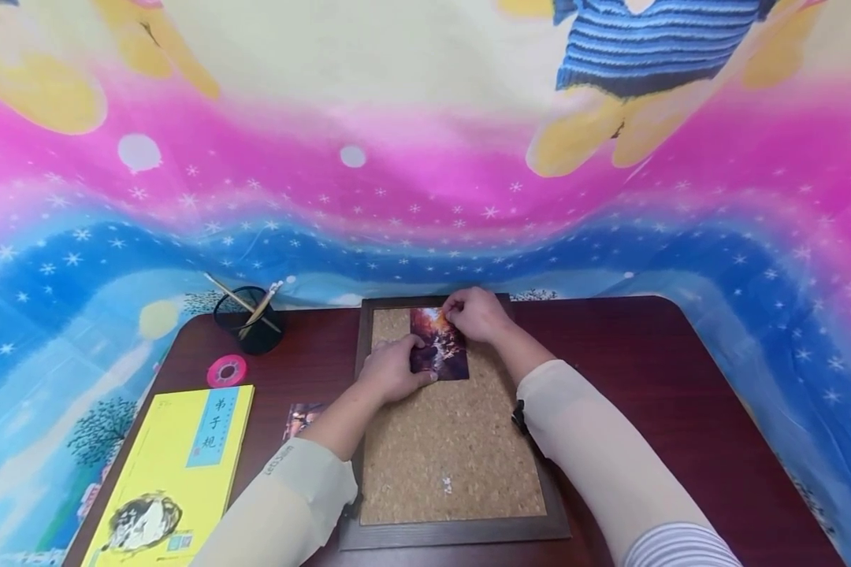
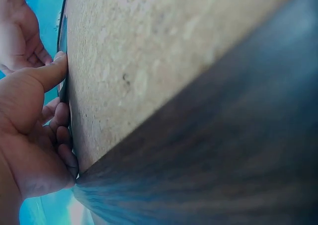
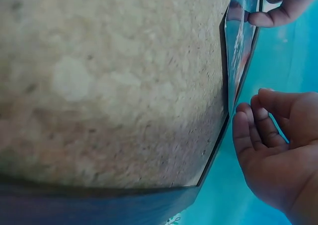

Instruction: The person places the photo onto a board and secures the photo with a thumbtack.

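Photo print [image 1: 448, 365] lies on cork board [image 1: 454, 433] near desk's [image 1: 631, 378] far edge. Left hand [image 1: 392, 370] rests spread on it; right hand [image 1: 478, 315] curls at its corner — cannot tell if gripping. Likely risk: uneven right-side pull — print skews or creases.
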Motion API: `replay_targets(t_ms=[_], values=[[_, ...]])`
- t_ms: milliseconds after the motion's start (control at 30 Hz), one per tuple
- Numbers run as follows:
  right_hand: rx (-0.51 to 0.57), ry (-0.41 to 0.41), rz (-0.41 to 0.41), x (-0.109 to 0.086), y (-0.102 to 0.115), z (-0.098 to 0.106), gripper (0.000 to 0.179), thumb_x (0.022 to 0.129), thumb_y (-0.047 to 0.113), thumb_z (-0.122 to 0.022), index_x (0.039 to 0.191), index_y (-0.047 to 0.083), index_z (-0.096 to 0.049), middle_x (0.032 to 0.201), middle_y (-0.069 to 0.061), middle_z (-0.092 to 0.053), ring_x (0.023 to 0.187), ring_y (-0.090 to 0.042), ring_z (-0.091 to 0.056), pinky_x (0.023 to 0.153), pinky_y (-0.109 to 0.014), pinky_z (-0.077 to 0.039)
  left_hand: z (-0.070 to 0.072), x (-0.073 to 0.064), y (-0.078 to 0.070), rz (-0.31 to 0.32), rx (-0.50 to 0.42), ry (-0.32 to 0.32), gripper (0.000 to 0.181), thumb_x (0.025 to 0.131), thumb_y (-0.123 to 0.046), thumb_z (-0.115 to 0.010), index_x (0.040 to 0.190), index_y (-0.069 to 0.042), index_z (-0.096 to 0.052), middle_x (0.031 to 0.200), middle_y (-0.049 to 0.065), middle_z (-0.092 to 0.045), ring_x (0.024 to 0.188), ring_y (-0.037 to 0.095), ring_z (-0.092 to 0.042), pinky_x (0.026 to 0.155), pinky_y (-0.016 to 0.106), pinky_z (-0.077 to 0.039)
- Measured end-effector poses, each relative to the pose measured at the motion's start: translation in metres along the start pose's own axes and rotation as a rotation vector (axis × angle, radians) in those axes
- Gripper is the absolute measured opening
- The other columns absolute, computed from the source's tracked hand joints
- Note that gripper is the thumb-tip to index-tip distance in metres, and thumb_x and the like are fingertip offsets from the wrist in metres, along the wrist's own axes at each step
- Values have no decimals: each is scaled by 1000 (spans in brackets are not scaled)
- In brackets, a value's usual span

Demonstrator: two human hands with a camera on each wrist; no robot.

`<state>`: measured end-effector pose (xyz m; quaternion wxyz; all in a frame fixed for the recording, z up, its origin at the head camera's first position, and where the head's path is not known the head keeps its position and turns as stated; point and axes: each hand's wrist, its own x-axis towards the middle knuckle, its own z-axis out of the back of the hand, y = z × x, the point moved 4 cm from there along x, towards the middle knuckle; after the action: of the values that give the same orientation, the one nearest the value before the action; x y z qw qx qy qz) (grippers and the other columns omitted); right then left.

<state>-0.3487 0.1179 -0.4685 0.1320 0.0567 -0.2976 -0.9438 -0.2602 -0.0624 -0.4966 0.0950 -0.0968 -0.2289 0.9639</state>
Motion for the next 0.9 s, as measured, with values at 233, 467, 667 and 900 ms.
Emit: replay_targets(t_ms=[233, 467, 667, 900], values=[[1, 20, -15, 7, 4, -5, 12, 99, 20, -67, 104, 20, -79, 99, 1, -72, 92, -20, -65, 86, -40, -51, 0, 1, 1, 6, 8, 7, 65, 89, -54, -78, 140, -19, -58, 139, 9, -65, 119, 34, -56, 97, 54, -47], [-8, 33, -54, 12, -2, -11, 12, 101, 25, -68, 106, 21, -78, 99, 2, -71, 93, -21, -64, 86, -42, -51, -2, 1, 0, -8, 2, 10, 65, 89, -53, -78, 141, -19, -58, 138, 9, -65, 118, 34, -56, 95, 54, -48], [-56, 41, -52, 18, -2, -15, 13, 101, 26, -68, 105, 22, -79, 107, 2, -73, 103, -22, -65, 94, -45, -51, -3, 2, 1, -8, 1, 5, 65, 89, -53, -78, 141, -19, -58, 138, 8, -65, 118, 33, -56, 95, 53, -48], [-92, 77, -5, 26, 2, -20, 18, 102, 20, -64, 107, 15, -80, 113, -4, -74, 112, -25, -65, 99, -41, -50, -2, 2, 1, -4, 6, 4, 66, 89, -53, -78, 141, -19, -58, 137, 8, -65, 115, 32, -57, 93, 53, -48]])
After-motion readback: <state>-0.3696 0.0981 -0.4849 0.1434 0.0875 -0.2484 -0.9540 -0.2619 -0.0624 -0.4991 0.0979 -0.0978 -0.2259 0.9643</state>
